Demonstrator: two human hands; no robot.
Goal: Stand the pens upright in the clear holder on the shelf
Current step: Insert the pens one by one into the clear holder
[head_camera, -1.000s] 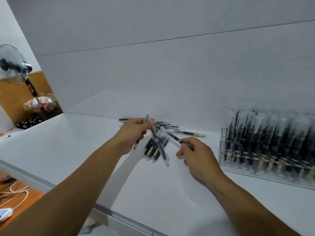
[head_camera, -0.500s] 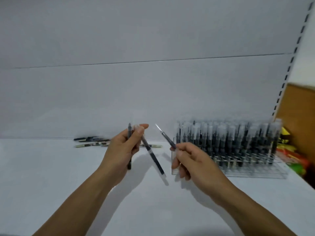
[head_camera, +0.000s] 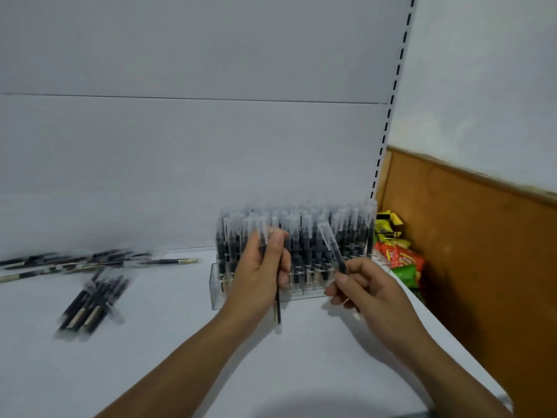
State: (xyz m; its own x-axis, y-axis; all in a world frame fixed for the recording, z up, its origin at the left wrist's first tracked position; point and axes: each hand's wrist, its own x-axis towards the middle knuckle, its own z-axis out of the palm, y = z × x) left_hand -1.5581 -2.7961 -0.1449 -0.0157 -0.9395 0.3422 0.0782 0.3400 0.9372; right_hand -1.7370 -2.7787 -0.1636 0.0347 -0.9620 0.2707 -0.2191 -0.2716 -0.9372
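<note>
You're at the loading step: your left hand (head_camera: 260, 277) grips upright pens (head_camera: 278, 307), your right hand (head_camera: 363, 286) pinches a tilted pen (head_camera: 331, 243), both just before the crowded clear holder (head_camera: 217, 295), so next find a free slot.

Left hand (head_camera: 259, 276) and right hand (head_camera: 367, 291) moved from loose pens (head_camera: 90, 303) to clear holder (head_camera: 217, 297) front, left-hand pens (head_camera: 278, 309) turned near upright, right-hand pen (head_camera: 331, 245) raised.

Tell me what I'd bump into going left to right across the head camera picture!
loose pens lying flat → left hand gripping pens → right hand pinching one pen → colourful packets → brown board. The clear holder stands behind both hands, so it has no single spot.
</note>
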